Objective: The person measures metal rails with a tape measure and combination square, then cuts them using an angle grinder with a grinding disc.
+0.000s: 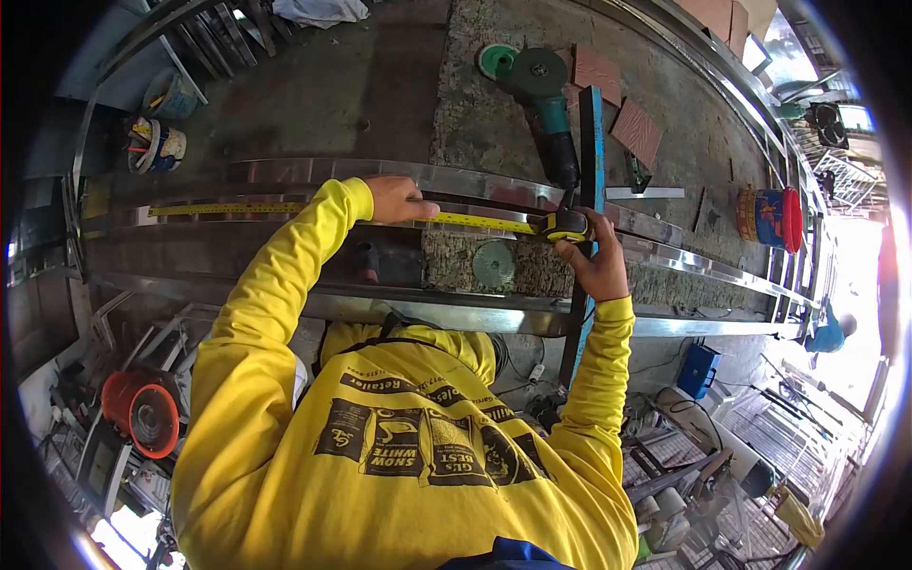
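Observation:
A yellow tape blade (480, 222) lies stretched leftward along long metal bars (665, 253) on the worktable. My left hand (397, 199) pinches the blade near its middle, with a thumb or finger pointing right along it. At the blade's right end, my right hand (596, 258) is wrapped round the black and yellow tape measure case (564, 226). Beside that hand, a blue level-like bar (591, 142) lies across the metal bars. An angle grinder (546, 95) with a green disc rests just beyond the case.
A round disc (494, 265) lies near the table's front edge. Reddish tiles (636, 131) sit behind the blue bar. A paint bucket (768, 218) stands at the right, another bucket (157, 145) at the left. An orange-rimmed round object (152, 420) is at lower left.

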Tool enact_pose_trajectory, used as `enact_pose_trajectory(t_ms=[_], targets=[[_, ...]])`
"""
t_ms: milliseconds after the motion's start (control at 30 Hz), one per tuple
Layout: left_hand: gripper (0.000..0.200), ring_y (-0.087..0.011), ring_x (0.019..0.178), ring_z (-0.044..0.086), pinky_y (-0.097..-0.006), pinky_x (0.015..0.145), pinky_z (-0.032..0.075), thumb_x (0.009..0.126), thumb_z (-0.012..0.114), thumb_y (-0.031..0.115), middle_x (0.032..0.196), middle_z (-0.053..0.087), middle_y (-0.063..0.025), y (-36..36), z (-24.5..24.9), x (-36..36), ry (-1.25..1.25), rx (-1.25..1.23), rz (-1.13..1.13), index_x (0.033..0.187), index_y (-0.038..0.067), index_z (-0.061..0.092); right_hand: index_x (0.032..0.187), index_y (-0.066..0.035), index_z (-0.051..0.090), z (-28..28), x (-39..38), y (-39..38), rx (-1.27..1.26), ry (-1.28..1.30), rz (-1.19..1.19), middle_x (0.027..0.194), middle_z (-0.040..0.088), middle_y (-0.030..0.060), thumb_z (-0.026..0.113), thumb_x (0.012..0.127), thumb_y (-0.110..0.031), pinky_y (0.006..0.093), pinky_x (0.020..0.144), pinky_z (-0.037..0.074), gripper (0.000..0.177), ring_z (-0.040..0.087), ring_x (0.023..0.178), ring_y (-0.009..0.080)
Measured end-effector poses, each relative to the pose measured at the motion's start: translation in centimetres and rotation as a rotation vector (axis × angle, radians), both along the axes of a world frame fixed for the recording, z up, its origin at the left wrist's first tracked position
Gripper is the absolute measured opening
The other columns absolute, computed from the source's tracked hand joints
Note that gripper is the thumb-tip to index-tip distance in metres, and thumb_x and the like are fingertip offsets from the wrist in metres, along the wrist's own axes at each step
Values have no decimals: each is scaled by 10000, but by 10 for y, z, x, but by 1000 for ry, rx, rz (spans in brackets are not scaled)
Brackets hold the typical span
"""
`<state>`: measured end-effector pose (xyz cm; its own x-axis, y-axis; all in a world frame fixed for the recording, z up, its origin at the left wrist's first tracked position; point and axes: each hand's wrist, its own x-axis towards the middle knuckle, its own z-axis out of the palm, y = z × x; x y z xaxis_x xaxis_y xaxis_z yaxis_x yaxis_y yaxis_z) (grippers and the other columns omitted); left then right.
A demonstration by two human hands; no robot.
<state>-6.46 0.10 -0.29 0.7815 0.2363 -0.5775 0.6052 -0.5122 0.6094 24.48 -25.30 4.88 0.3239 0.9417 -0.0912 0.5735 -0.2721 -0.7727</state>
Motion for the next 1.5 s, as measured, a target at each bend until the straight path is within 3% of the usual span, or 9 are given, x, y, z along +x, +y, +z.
enact_pose_trajectory(t_ms=[200,367,600,767,1100,1300,1500], targets=[[815,-405,1058,682,-460,969,507,964,505,723,1057,721,-263,0,4,1,24,-14,-3,1179,-29,732,1382,-31,570,0,-2,4,66,-132,56,1225,674,190,852,827,-299,431,1060,460,678,639,1177,342],[815,-415,1186,628,-460,1042,470,957,517,726,1209,674,-290,2,8,2,87,-45,-1,1212,-20,724,1410,-29,557,-10,-3,9,105,-5,-16,1225,673,191,843,847,-292,429,1009,496,684,652,1165,334],[869,-408,1168,656,-466,1044,480,946,491,754,1211,698,-282,0,-1,-1,33,13,-5,1248,-31,711,1398,-12,560,-16,-6,18,81,73,-102,1211,672,233,817,883,-301,382,892,554,644,705,1033,297],[822,-417,1240,598,-456,1090,446,948,528,732,1284,645,-291,2,3,3,100,-50,7,1227,-16,719,1364,22,573,-17,0,26,34,67,-88,1103,716,225,785,909,-321,397,897,552,608,720,1017,307],[835,-427,1194,627,-458,1057,470,953,523,725,1235,675,-297,0,-5,-2,21,-1,25,1214,-44,718,1286,48,604,-15,8,35,-103,53,-64,1040,723,245,717,958,-388,403,868,552,557,730,984,345],[814,-430,1092,677,-468,996,506,959,517,719,1110,721,-290,1,-1,-1,27,-22,7,1194,-30,735,1320,22,551,-16,12,25,-19,13,-33,1076,721,176,801,883,-270,384,847,555,582,714,964,270],[790,-381,980,706,-456,913,527,966,516,712,987,735,-259,1,-6,-2,11,-31,12,1156,-18,748,1245,-16,533,-15,18,19,-51,179,-9,1056,705,124,843,829,-153,330,835,553,537,684,930,185]])
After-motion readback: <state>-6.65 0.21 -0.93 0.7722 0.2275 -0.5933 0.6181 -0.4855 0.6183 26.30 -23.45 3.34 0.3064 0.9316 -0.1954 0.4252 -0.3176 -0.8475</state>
